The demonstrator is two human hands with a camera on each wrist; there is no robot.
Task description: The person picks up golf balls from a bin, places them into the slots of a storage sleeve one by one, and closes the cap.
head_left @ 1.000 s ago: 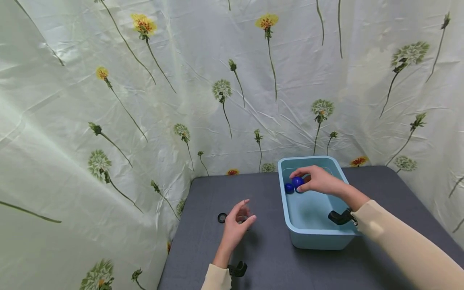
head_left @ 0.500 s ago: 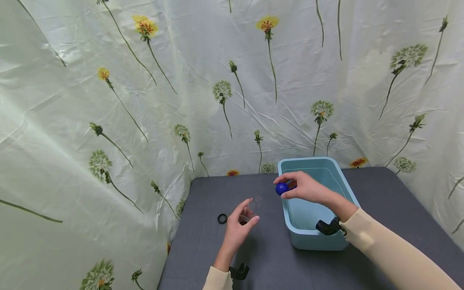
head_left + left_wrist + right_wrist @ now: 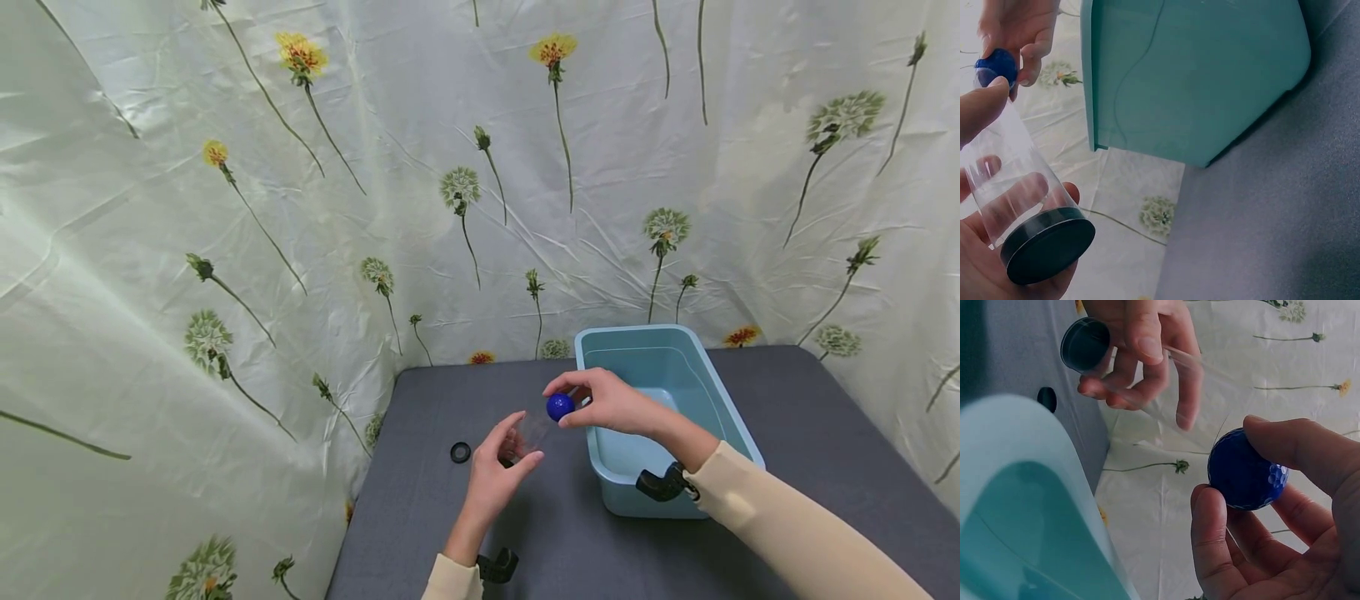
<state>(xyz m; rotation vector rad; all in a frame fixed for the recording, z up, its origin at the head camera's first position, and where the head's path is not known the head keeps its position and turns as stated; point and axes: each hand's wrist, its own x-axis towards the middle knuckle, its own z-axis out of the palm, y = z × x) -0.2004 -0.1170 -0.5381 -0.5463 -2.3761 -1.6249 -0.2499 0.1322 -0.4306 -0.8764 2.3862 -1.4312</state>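
A blue golf ball [image 3: 559, 407] is pinched between the thumb and fingers of my right hand [image 3: 611, 408]; its dimples show in the right wrist view. My left hand [image 3: 495, 473] grips a clear plastic tube [image 3: 1019, 165], tilted, with a black cap [image 3: 1050, 250] on its lower end. In both wrist views the ball is right at the tube's upper end. Whether it has entered the rim, I cannot tell. On the table, left of my left hand, lies a loose black cap [image 3: 461, 452].
A light blue plastic box [image 3: 652, 504] stands on the right of the dark grey table [image 3: 427, 408], under my right forearm. Part of its inside is hidden by that hand. A flower-printed sheet [image 3: 420, 208] hangs behind and at the left.
My right hand has lifted the golf ball out of the box and carried it left to the tube's upper end. The left hand with the tube has moved only slightly right.
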